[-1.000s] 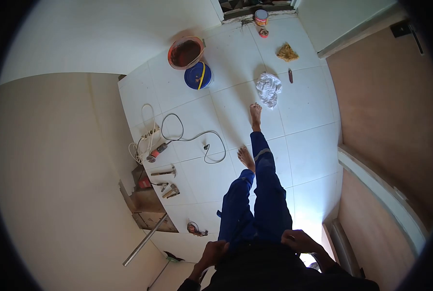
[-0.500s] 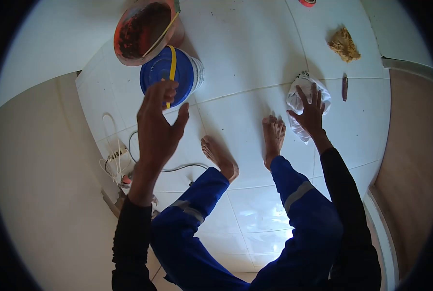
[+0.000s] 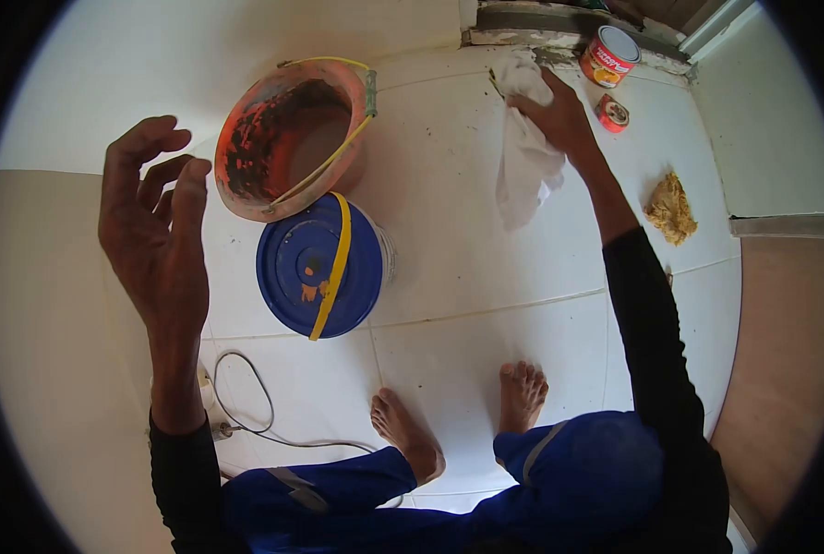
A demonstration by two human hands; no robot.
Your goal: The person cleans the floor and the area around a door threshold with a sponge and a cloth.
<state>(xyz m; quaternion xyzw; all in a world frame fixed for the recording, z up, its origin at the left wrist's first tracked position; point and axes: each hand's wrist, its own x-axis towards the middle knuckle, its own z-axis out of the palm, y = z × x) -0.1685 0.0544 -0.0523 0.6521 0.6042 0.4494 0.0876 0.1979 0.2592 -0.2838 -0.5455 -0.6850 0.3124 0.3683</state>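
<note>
My left hand (image 3: 158, 231) is raised at the left, in front of the wall, its fingers loosely bent and apart with nothing in them. Nearest to it are an orange bucket (image 3: 236, 189) with a stained inside and a white pail with a blue lid (image 3: 287, 268) and a yellow handle. At the upper right, my right hand (image 3: 559, 115) grips the gathered top of a thin white plastic bag (image 3: 527, 180). The bag hangs down below the fingers over the floor tiles; what it holds, if anything, cannot be made out.
A red labelled can (image 3: 607, 63) stands by the door sill, with a small red roll (image 3: 612, 114) near it. A crumpled tan sponge-like piece (image 3: 671, 209) lies at the right. A grey cable (image 3: 269, 406) loops over the floor beside my feet.
My right hand has taken hold of the white bag and lifted it forward. My left hand has moved left, away from the blue-lidded pail. The view has tilted further forward.
</note>
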